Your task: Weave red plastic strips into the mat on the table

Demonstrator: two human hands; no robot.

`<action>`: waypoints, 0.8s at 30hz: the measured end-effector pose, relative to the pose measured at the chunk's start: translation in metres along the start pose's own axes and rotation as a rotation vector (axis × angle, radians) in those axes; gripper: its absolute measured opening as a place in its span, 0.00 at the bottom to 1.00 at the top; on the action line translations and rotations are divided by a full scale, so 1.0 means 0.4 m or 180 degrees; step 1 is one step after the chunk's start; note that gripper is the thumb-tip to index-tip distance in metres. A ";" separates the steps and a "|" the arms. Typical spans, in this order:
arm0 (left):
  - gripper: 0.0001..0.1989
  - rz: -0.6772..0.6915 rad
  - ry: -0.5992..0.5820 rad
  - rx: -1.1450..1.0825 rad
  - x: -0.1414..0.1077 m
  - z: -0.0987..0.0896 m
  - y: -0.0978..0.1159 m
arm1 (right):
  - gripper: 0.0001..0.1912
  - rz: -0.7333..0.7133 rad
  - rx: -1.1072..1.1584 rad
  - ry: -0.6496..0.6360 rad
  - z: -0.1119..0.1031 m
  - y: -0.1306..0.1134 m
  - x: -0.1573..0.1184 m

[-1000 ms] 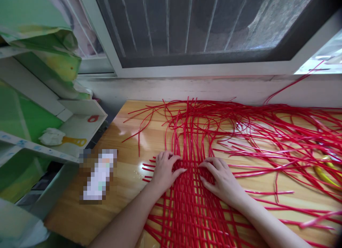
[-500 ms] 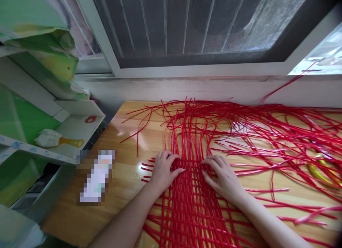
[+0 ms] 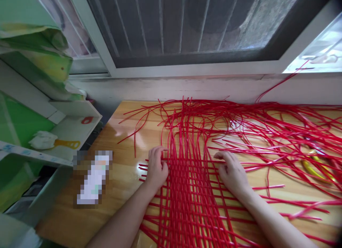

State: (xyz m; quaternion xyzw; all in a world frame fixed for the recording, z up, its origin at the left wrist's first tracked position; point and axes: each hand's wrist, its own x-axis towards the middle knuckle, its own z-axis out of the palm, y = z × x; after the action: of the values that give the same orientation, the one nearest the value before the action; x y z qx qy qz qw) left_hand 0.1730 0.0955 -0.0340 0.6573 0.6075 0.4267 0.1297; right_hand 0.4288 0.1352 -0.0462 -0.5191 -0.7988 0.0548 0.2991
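Observation:
A lattice of woven red plastic strips [image 3: 191, 191] lies on the wooden table [image 3: 125, 144] in front of me. My left hand [image 3: 156, 168] rests at the lattice's left edge, fingers curled onto the topmost crosswise strip. At the right edge, my right hand [image 3: 232, 171] lies with fingertips pinching the same strip. Loose red strips [image 3: 267, 134] fan out from the weave toward the window wall and to the right.
A blurred bottle-like object [image 3: 92, 178] lies on the table at the left. White shelves [image 3: 61, 134] with green panels and a crumpled white thing stand beyond the left edge. A yellow tool [image 3: 315, 169] lies under strips at the right. A window [image 3: 187, 31] backs the table.
Both hands have moved apart, from the middle of the weave to its left and right edges, and now hold the top crosswise strip. The view has shifted slightly.

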 end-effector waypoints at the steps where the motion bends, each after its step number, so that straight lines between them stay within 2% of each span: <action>1: 0.24 -0.0014 0.0037 -0.0064 -0.001 -0.001 -0.004 | 0.15 -0.0007 0.0001 -0.0024 0.002 -0.001 -0.001; 7: 0.23 -0.0326 0.0319 -0.0166 0.001 -0.007 -0.026 | 0.18 0.0125 -0.0161 -0.0118 0.003 0.006 -0.005; 18: 0.16 -0.0577 0.0003 0.0321 0.000 -0.008 -0.050 | 0.03 0.0073 -0.1038 -0.0255 -0.016 -0.004 -0.001; 24: 0.12 -0.0496 -0.0111 0.0389 0.002 -0.006 -0.051 | 0.05 0.0034 -0.0988 -0.0117 -0.015 0.010 -0.001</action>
State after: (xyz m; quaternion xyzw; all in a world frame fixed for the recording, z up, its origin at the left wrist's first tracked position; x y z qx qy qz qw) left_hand 0.1572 0.1001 -0.0464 0.6220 0.6794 0.3660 0.1328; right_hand 0.4352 0.1353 -0.0431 -0.5622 -0.8003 -0.0583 0.2003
